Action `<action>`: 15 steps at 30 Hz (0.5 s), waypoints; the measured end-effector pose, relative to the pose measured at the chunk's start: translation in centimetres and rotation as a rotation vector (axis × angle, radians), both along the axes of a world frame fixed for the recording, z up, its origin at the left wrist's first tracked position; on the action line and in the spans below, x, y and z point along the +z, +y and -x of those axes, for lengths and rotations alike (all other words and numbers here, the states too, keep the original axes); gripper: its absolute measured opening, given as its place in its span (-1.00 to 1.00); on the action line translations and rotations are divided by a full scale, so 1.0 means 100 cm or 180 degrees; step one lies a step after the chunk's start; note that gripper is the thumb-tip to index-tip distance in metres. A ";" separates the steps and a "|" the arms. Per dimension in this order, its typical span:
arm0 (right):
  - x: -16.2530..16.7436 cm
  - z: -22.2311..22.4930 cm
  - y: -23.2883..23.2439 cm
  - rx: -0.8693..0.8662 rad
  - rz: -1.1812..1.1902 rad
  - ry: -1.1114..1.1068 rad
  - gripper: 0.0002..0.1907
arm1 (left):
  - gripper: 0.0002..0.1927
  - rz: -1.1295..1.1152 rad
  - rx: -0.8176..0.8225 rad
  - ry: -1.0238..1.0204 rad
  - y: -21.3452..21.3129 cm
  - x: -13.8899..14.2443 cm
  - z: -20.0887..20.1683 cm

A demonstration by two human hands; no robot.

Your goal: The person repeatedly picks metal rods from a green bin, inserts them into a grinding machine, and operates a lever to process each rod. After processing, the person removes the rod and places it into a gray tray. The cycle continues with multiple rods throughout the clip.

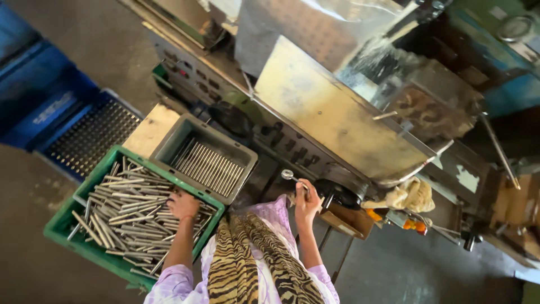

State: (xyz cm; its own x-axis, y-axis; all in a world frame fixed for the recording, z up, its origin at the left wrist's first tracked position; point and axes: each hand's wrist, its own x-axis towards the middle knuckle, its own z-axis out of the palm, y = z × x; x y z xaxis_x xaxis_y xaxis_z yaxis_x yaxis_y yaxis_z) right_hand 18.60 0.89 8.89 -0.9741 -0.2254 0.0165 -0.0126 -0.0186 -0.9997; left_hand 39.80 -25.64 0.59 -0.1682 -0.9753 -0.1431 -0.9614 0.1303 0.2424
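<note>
A workshop with a dark, stained concrete floor, and along it a long grey machine [315, 107] with a broad, worn metal guard plate and a row of dark knobs on its front panel. A blue crate [84, 135] with a perforated bottom sits on the floor off to one side.

The person stands at the machine, a striped scarf hanging down the front of a pale floral sleeve. The left hand [183, 205] is down in the green plastic crate [67, 225], fingers curled onto the loose heap of metal rods [126, 211]; whether it has closed on one rod or only rests on the pile, I cannot tell. The right hand [306, 202] is raised near the machine's dark round opening [337, 194], pinching a single rod [295, 180] by its lower end, its round tip pointing up and away.

Just beside the green crate, a grey metal tray [242, 149] holds a neat row of rods [205, 163] laid side by side, filling only part of it.

By the look of it, the work is well short of finished: the green crate is full of jumbled rods, while the orderly batch in the grey tray is small. A yellowish rag [410, 196] lies bunched on the machine ledge, near some small orange pieces [413, 224].
</note>
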 end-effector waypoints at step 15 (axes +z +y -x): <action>-0.033 -0.006 0.025 -0.0005 -0.0373 0.0334 -0.79 | -0.75 -0.0518 -0.2981 -0.0804 -0.050 -0.001 -0.071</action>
